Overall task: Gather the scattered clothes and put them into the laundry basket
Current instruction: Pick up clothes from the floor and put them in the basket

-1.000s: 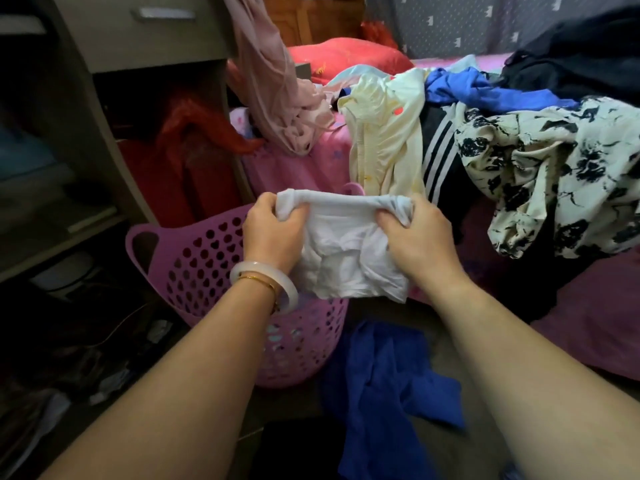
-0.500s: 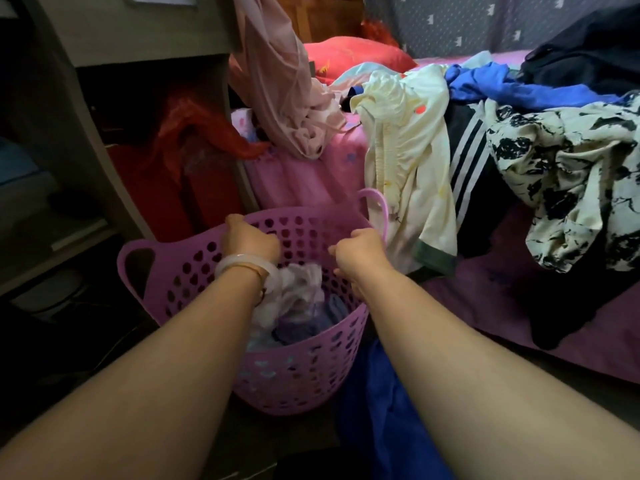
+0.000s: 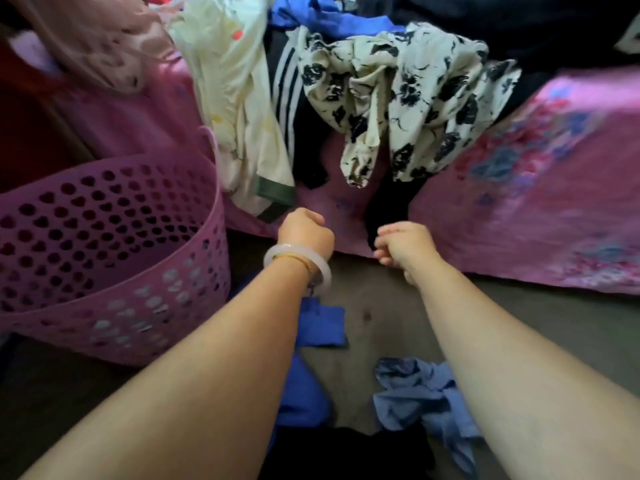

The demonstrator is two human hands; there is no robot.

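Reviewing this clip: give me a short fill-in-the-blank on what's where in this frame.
1. The laundry basket with heart-shaped holes is coloured ____.
2. The white bangle sits on the ____ wrist.
3. The light blue garment lies on the ____.
4. The black-flowered cream garment lies on the ____.

Missing words: pink; left; floor; bed

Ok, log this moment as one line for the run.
left hand: empty, curled | right hand: empty, loosely curled | basket: left | clothes on bed: not yet gathered
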